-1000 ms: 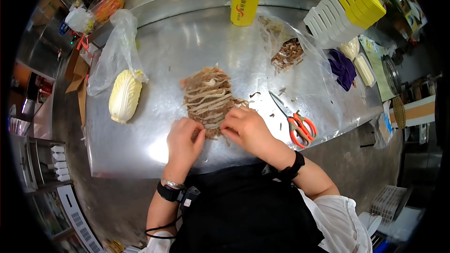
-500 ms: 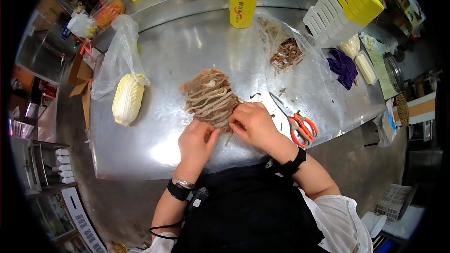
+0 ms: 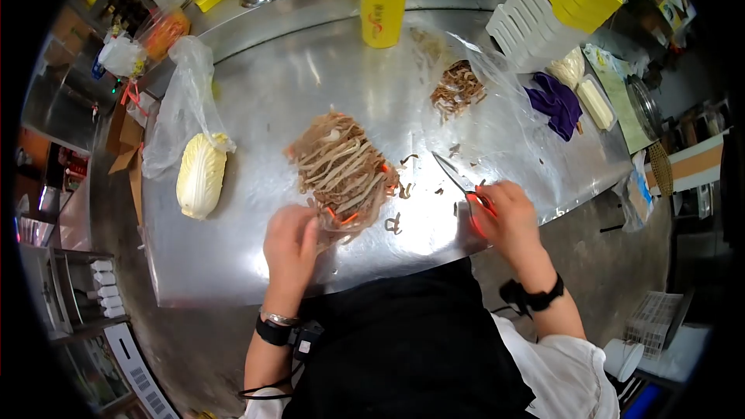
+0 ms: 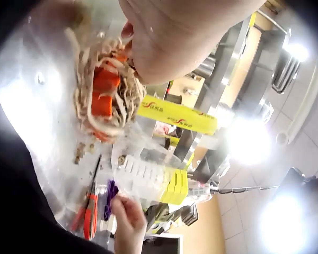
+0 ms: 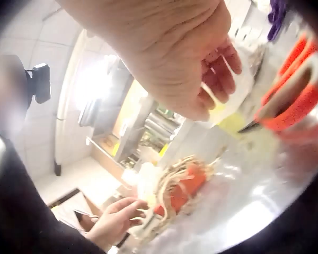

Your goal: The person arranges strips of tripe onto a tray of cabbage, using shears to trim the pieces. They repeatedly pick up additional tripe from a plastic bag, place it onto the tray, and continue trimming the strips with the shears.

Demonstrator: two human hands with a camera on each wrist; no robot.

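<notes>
A heap of pale brown strips (image 3: 341, 159) lies on the metal table, with bright orange patches (image 4: 106, 87) showing among the strips. Beside its near-left edge is my left hand (image 3: 289, 244), fingers loosely extended in the right wrist view and its fingertips close to the strips. Over the handles of the orange-handled scissors (image 3: 459, 174) hovers my right hand (image 3: 512, 225). Its fingers hang loosely curled, and the right wrist view shows the scissors (image 5: 294, 92) apart from them. In the head view this hand partly covers the handles.
A napa cabbage (image 3: 202, 177) sits left of the heap by a clear plastic bag (image 3: 182, 101). Dark strips (image 3: 458, 89) lie in another bag. Farther back stand a yellow cling film box (image 3: 382, 0) and stacked containers (image 3: 543, 15). A purple cloth (image 3: 555, 101) lies right.
My right hand has left the heap and moved right to the scissors. The left hand stays by the heap's near edge. More orange and loose dark scraps now show at the heap's right side.
</notes>
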